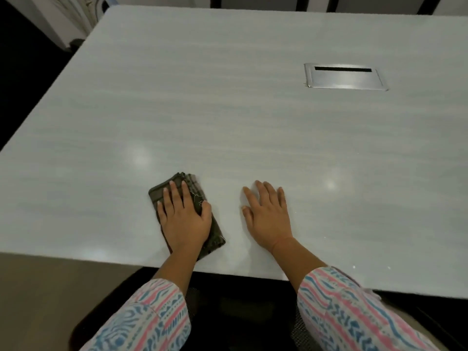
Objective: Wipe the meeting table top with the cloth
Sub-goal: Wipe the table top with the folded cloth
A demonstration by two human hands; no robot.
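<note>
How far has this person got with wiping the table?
Done: hard to say; the table shows no streaks marking wiped parts. In hand: the left hand presses flat on the folded cloth by the near edge; the right hand rests flat on the bare top beside it. Left: likely most of the top, including around the metal hatch farther off.

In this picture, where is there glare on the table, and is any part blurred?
Head view: two soft bright spots lie on the table top, one beyond the cloth, one beyond the right hand and to its right; the metal hatch shines too; the cloth's far edge, past the left hand, is smeared double.
</note>
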